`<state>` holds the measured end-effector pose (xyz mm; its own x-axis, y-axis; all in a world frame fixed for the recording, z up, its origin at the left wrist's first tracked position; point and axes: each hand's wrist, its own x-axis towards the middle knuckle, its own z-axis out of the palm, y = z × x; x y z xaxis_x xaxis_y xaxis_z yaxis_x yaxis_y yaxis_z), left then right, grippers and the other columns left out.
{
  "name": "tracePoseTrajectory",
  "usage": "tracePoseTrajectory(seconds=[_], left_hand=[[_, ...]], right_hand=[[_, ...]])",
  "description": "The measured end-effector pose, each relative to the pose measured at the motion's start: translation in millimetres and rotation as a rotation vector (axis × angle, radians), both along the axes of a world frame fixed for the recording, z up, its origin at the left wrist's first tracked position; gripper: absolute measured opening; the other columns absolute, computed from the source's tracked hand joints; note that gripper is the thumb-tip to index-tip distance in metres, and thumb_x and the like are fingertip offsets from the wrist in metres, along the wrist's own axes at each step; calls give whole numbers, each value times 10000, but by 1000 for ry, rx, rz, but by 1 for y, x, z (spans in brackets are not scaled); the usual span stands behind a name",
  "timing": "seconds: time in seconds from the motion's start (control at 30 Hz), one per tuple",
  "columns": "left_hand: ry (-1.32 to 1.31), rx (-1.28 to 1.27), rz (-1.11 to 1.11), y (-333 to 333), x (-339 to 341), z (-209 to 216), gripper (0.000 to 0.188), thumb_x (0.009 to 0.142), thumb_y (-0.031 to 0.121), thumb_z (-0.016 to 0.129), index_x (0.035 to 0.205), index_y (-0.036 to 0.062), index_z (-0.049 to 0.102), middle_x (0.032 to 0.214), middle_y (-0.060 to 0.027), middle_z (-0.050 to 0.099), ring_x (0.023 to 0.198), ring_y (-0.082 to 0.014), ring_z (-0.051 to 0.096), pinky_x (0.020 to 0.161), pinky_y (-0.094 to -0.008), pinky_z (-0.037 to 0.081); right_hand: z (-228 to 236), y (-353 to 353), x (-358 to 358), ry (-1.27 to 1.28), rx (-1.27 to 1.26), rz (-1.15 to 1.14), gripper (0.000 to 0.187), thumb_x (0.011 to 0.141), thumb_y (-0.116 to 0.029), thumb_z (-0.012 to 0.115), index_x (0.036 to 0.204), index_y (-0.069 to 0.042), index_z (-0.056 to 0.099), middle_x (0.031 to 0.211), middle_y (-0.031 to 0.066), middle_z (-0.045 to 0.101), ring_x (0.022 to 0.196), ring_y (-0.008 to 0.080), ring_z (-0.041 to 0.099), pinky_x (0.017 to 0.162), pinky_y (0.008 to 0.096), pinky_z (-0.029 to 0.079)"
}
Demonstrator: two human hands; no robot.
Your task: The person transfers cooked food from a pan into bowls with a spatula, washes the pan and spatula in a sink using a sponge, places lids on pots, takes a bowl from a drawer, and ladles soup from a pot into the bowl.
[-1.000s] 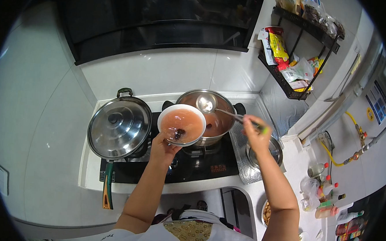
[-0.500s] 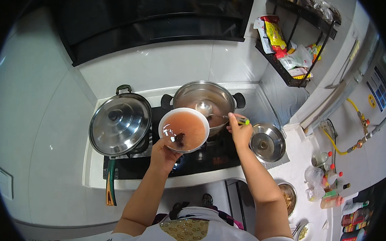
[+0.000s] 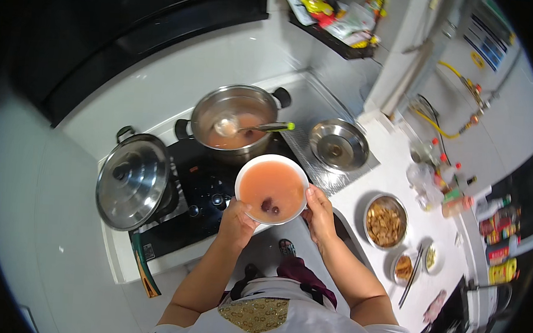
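Between my two hands is a white bowl (image 3: 273,157) of pinkish-orange soup (image 3: 274,182), with a few dark red pieces in it. My left hand (image 3: 238,224) grips its lower left side, thumb by the rim. On the right side, my right hand (image 3: 319,215) closes on the bowl too; the fingers beneath are partly hidden. Beyond the bowl stands a steel pot (image 3: 233,157) with black handles, holding similar liquid. A ladle (image 3: 276,127) rests in the pot, its green-tipped handle leaning over the right rim, touched by neither hand.
A lidded wok (image 3: 132,183) occupies the left burner. Right of the pot sits a steel basin (image 3: 348,148). Along the right counter are a metal bowl (image 3: 367,212) of brown chunks, two small dishes, chopsticks (image 3: 412,276) and several bottles (image 3: 456,205). A packet shelf (image 3: 329,37) hangs above.
My right hand has let go of the ladle and taken the bowl's right side. The bowl has come away from the pot's front edge, nearer to me. The view has swung right.
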<state>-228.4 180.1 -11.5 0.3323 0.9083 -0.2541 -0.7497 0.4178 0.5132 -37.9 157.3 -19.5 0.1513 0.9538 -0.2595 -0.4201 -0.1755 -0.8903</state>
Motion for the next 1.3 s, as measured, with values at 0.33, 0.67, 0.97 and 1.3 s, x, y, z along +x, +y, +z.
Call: tracePoseTrajectory(seconds=[0.33, 0.67, 0.97, 1.3], left_hand=[[79, -49, -408, -33, 87, -20, 545, 665, 98, 507, 1195, -19, 452, 1188, -138, 514, 1149, -266, 474, 990, -421, 354], [91, -26, -744, -96, 222, -19, 540, 682, 58, 490, 1216, 18, 424, 1173, -116, 505, 1120, -255, 490, 950, -408, 399], [51, -23, -993, -197, 366, -25, 557, 703, 36, 478, 1254, 28, 400, 1224, -113, 489, 1173, -249, 456, 989, -420, 357], [139, -119, -1263, -299, 481, -71, 339, 869, 97, 474, 1194, 18, 421, 1189, -128, 505, 1131, -249, 496, 944, -468, 420]], right_hand=[[-12, -111, 64, 92, -47, -301, 433, 925, -344, 497, 1282, -105, 451, 1176, 26, 530, 1041, 120, 498, 764, 293, 455], [-20, -228, 164, 124, -58, -584, 469, 921, -319, 517, 1322, -94, 427, 1193, 20, 532, 1036, 100, 510, 761, 269, 470], [-12, -357, 266, 47, -105, -865, 476, 929, -297, 499, 1332, -58, 409, 1186, 78, 551, 1036, 172, 554, 830, 358, 493], [-42, -473, 336, 30, -200, -1117, 423, 925, -235, 513, 1311, -74, 448, 1136, 36, 584, 958, 124, 569, 791, 293, 470]])
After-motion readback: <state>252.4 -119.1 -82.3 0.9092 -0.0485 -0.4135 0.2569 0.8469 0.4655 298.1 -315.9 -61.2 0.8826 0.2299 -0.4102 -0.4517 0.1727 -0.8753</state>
